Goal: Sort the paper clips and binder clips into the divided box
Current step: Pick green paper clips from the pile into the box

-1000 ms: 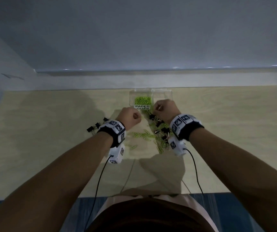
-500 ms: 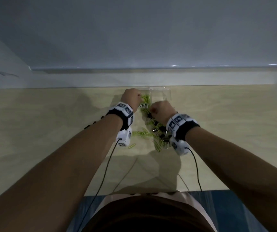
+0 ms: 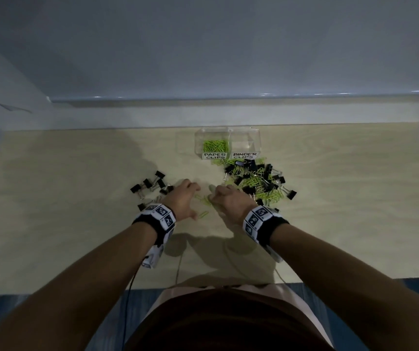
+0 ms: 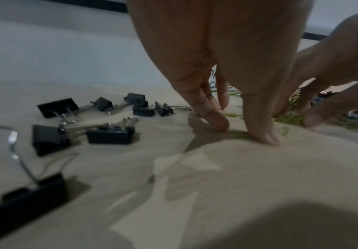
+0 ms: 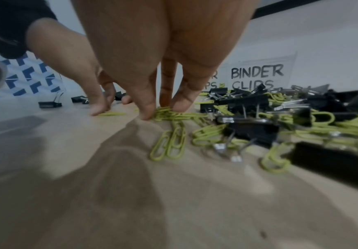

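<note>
A clear divided box (image 3: 244, 138) stands at the far middle of the table. Its compartment labelled PAPER CLIPS holds green paper clips (image 3: 214, 146); the BINDER CLIPS side looks empty. In front of it lies a mixed pile (image 3: 256, 181) of black binder clips and green paper clips. My left hand (image 3: 194, 201) is spread, fingertips (image 4: 218, 123) and thumb pressing the table beside a loose green clip (image 3: 203, 214). My right hand (image 3: 213, 196) pinches a bunch of green paper clips (image 5: 169, 112) on the table at the pile's near-left edge.
Several black binder clips (image 3: 152, 186) lie apart to the left of my left hand, close in the left wrist view (image 4: 109, 134). A grey wall ledge (image 3: 228, 97) runs behind the table. Wrist cables trail to the table's near edge.
My left hand has come back from over the box's paper clip compartment down to the table. My right hand has drawn back from the box front to the loose green clips.
</note>
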Available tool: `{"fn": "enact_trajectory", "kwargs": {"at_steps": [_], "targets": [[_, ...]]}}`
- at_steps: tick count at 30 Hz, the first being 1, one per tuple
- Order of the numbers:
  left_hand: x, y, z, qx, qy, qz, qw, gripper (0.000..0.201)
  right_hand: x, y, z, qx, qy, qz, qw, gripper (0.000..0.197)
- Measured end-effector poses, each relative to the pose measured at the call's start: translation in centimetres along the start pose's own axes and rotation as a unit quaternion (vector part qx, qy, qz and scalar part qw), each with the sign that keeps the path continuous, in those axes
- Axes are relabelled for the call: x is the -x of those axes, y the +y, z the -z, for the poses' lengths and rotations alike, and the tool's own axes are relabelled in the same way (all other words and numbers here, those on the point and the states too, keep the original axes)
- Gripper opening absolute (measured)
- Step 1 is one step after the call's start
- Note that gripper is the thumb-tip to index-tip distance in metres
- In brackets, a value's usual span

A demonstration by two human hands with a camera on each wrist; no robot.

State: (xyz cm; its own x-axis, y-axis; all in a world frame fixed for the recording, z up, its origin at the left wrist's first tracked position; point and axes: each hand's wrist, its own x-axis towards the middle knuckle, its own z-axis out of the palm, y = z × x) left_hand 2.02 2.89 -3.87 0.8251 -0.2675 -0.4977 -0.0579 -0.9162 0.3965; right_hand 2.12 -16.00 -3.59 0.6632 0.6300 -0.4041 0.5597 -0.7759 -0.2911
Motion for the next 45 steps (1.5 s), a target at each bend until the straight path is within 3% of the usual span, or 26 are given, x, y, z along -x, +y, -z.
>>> {"fn": "enact_trajectory", "kwargs": {"at_steps": [3, 6, 8, 12, 17, 21, 25, 29, 32, 35, 38, 45], "targets": [[-0.7, 0.7, -0.4, 0.077, 0.028, -0.003, 0.997, 0.046, 0.9, 0.7, 0.0, -0.038, 0.008, 0.014, 0.999, 0.033], [-1.1, 1.4, -1.3, 0.093, 0.039, -0.02, 0.995, 0.035, 2.2, 2.2, 0.2, -0.103, 0.028, -0.014, 0.994, 0.033], [-0.8, 1.8, -1.8, 0.093, 0.038, -0.04, 0.994, 0.038, 3.0, 3.2, 0.4, -0.113, 0.032, -0.046, 0.992, 0.045], [-0.5, 2.1, -2.5, 0.056, 0.026, -0.06, 0.996, 0.069, 3.5, 3.1, 1.1, -0.028, -0.04, -0.049, 0.998, 0.067], [-1.0, 4.6, -3.7, 0.023, 0.041, -0.045, 0.998, 0.067, 2.9, 1.7, 1.5, -0.051, -0.004, -0.039, 0.998, 0.054], [-1.2, 5.8, -4.1, 0.035, 0.068, -0.032, 0.997, 0.041, 1.8, 1.7, 1.1, -0.091, 0.02, -0.07, 0.993, 0.038], [-1.3, 5.7, -3.4, 0.017, 0.069, -0.044, 0.997, 0.024, 1.4, 1.7, 0.8, -0.031, 0.02, -0.071, 0.997, 0.029], [-1.4, 5.5, -2.3, -0.071, 0.046, -0.064, 0.994, 0.024, 1.3, 1.9, 0.5, -0.019, 0.018, -0.075, 0.997, 0.027], [-1.3, 5.2, -1.4, -0.102, 0.033, -0.065, 0.992, 0.025, 1.1, 2.6, 0.5, -0.062, 0.042, -0.107, 0.991, 0.012], [-1.4, 4.7, -0.5, -0.081, 0.014, -0.063, 0.995, 0.022, 1.1, 3.2, 1.6, -0.178, 0.082, -0.171, 0.966, 0.009], [-1.6, 4.0, 0.0, 0.012, 0.019, -0.041, 0.999, 0.016, 0.8, 3.9, 3.5, -0.328, 0.125, -0.227, 0.908, 0.009], [-3.2, 3.9, 4.3, 0.188, 0.1, 0.009, 0.977, 0.007, -4.1, 5.2, 10.3, -0.399, 0.249, -0.233, 0.851, 0.002]]}}
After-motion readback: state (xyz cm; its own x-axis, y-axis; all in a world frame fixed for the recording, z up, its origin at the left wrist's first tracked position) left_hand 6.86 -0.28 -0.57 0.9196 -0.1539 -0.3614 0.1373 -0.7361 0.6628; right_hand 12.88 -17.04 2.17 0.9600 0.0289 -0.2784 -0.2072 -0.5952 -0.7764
